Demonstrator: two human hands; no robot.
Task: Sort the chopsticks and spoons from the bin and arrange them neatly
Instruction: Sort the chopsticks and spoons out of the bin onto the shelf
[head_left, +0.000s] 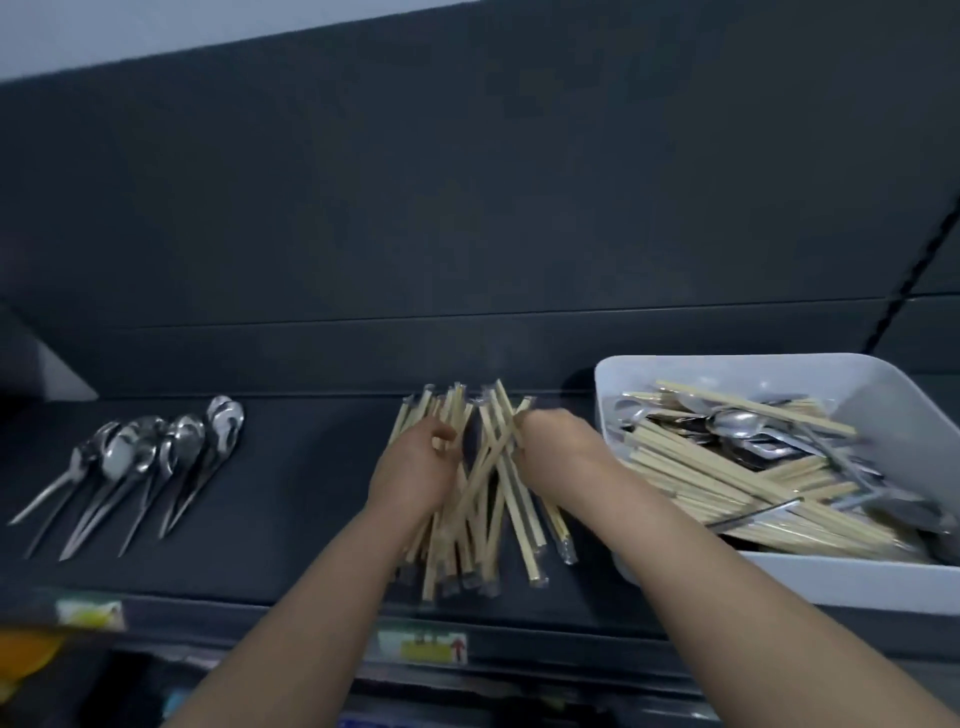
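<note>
The left hand (415, 462) and right hand (556, 441) are gripping crossed chopsticks (483, 540); uneven squeezing is risking strays sliding off the counter (291, 519).

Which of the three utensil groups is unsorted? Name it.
The white plastic bin at right: it holds steel spoons and wooden chopsticks mixed, unlike the spoons-only row and the chopsticks-only pile.

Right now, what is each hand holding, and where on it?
Left hand grips chopsticks in the pile, at their far half; right hand pinches one near its far end.
</note>
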